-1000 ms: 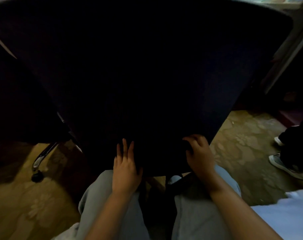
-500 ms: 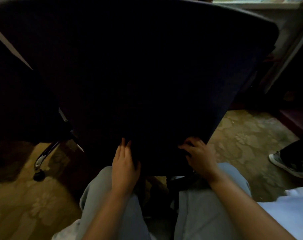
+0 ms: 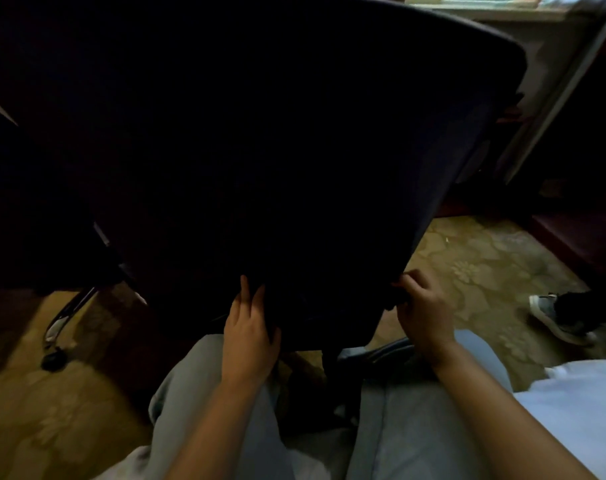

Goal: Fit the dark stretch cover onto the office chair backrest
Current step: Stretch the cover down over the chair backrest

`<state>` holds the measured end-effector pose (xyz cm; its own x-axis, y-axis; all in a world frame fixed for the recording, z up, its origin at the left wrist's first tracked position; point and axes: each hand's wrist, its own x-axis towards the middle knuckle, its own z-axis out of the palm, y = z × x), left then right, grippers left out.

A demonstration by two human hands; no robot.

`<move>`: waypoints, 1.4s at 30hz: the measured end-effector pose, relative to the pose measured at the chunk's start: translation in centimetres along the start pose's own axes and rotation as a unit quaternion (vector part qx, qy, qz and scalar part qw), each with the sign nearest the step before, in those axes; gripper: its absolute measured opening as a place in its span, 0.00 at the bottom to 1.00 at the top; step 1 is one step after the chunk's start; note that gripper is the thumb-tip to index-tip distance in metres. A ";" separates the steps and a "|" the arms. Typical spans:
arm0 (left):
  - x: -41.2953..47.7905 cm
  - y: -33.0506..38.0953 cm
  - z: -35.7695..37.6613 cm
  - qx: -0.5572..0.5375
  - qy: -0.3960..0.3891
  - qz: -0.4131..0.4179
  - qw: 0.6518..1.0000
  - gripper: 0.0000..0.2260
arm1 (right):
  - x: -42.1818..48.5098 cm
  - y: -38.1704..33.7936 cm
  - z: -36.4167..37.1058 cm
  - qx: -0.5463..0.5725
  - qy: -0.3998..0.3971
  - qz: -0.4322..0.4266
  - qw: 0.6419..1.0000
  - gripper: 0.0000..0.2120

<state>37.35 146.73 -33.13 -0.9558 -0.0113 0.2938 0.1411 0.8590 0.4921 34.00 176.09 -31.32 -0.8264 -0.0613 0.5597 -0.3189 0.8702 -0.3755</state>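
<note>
Tugging at the bottom hem. The left hand [image 3: 249, 336] lies flat with its fingers straight and together, pressed against the lower edge of the cover [image 3: 294, 150]. The right hand [image 3: 424, 315] has its fingers curled, pinching a bunch of hem at the lower right corner.

The cover spans the backrest from the top rim down to the hands. The backrest itself is hidden under the cloth, and it is too dark to read seams or wrinkles.

Judgement: the cover looks almost on, with the hem left to seat.
- Curl the left fingers round the hem as well, so the pull is even on both sides.
- Draw straight down, then tuck under the bottom edge.
- A one-sided pull risks skewing the fabric or letting a top corner ride off.

Grey trousers [image 3: 197, 386] sit just below the hands. A chair leg [image 3: 69, 313] with its caster [image 3: 53, 360] stands to the left on patterned carpet [image 3: 485, 271]. Someone's shoe [image 3: 554, 318] is well off to the right.
</note>
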 end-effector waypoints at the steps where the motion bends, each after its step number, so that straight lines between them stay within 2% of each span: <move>1: 0.0 0.0 0.0 0.004 0.000 0.000 1.000 0.34 | -0.2 0.3 0.4 -0.005 -0.057 0.001 0.998 0.12; 3: 0.0 -0.2 -0.1 0.008 -0.002 0.004 1.000 0.34 | -0.3 1.1 1.0 0.001 -0.156 0.013 0.988 0.14; 5: 0.0 -0.5 -0.1 0.013 -0.006 0.010 1.000 0.33 | -0.1 1.2 1.1 -0.005 -0.168 0.026 0.985 0.13; 7: -0.1 -0.7 -0.1 0.011 -0.008 0.009 1.000 0.33 | -0.1 0.5 0.9 -0.018 -0.111 0.016 0.994 0.14; 9: -0.2 -0.6 -0.1 0.000 -0.009 0.006 1.000 0.33 | -0.2 -0.4 0.3 0.001 -0.020 -0.019 1.000 0.17; 11: -0.3 -0.5 -0.3 -0.008 -0.011 0.008 1.000 0.33 | -0.3 -0.9 -0.4 0.032 0.063 -0.040 0.997 0.15; 13: -0.4 -0.4 -0.4 -0.013 -0.013 0.011 1.000 0.33 | -0.2 -1.0 -0.7 0.043 0.102 -0.029 0.993 0.14; 15: -0.5 -0.3 -0.5 -0.018 -0.013 0.014 1.000 0.32 | -0.2 -1.1 -0.4 0.046 0.102 -0.018 0.994 0.13; 17: -0.5 -0.3 -0.5 -0.022 -0.012 0.018 1.000 0.32 | -0.5 -1.5 0.1 0.035 0.065 -0.017 0.997 0.13; 19: -0.4 -0.3 -0.5 -0.022 -0.014 0.019 0.999 0.32 | -0.3 -1.6 0.6 -0.020 -0.038 -0.009 0.999 0.12; 22: -0.4 -0.4 -0.5 -0.026 -0.020 0.023 0.999 0.32 | 0.2 -1.3 1.7 -0.110 -0.235 0.089 0.962 0.10; 24: -0.6 -0.4 -0.7 -0.035 -0.023 0.022 0.999 0.32 | 0.4 -1.4 1.8 -0.102 -0.264 0.114 0.952 0.10; 27: -0.8 -0.5 -1.0 -0.054 -0.017 -0.012 0.998 0.30 | 0.2 -2.0 1.2 -0.064 -0.151 0.056 0.985 0.12; 30: -0.7 -0.8 -1.1 -0.053 -0.009 -0.032 0.998 0.29 | -0.2 -2.3 0.7 -0.002 0.038 -0.019 0.999 0.13; 32: -0.7 -0.9 -1.1 -0.046 -0.015 -0.034 0.998 0.30 | -0.1 -2.7 0.1 0.023 0.130 -0.004 0.991 0.16; 34: -0.6 -0.9 -1.0 -0.042 -0.017 -0.031 0.998 0.30 | 0.0 -2.9 0.0 0.023 0.161 0.023 0.986 0.18; 36: -0.6 -0.8 -0.9 -0.041 -0.020 -0.028 0.999 0.30 | 0.1 -2.8 0.3 0.017 0.130 0.032 0.991 0.17; 39: -0.5 -0.5 -0.7 -0.030 -0.031 -0.030 0.999 0.30 | 0.1 -2.9 1.1 -0.007 0.045 0.020 0.999 0.10; 42: -0.4 -0.2 -0.6 -0.019 -0.040 -0.026 0.999 0.30 | 0.5 -3.2 1.6 -0.098 -0.125 0.084 0.984 0.09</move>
<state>37.90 146.21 -32.89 -0.9794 -0.0133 0.2015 0.0988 0.8388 0.5355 33.89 172.46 -31.06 -0.9559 -0.0048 0.2937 -0.0922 0.9542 -0.2846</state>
